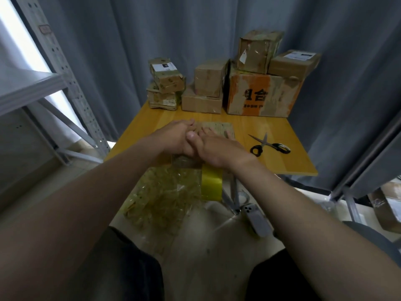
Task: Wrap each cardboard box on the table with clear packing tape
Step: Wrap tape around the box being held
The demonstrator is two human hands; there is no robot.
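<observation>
A flat cardboard box (219,128) lies at the near middle of the yellow wooden table (288,148). My left hand (175,140) and my right hand (219,148) both lie on top of it, side by side and touching, fingers stretched flat toward the far edge. They hide most of the box. A roll of yellowish clear packing tape (211,184) hangs just below the table's front edge, under my right wrist. Whether anything holds the roll is hidden.
Several stacked cardboard boxes (258,94) line the table's far edge. Black-handled scissors (269,145) lie to the right of my hands. A crumpled heap of used tape (165,196) lies on the floor, a phone (256,220) near it. A metal shelf (65,79) stands left.
</observation>
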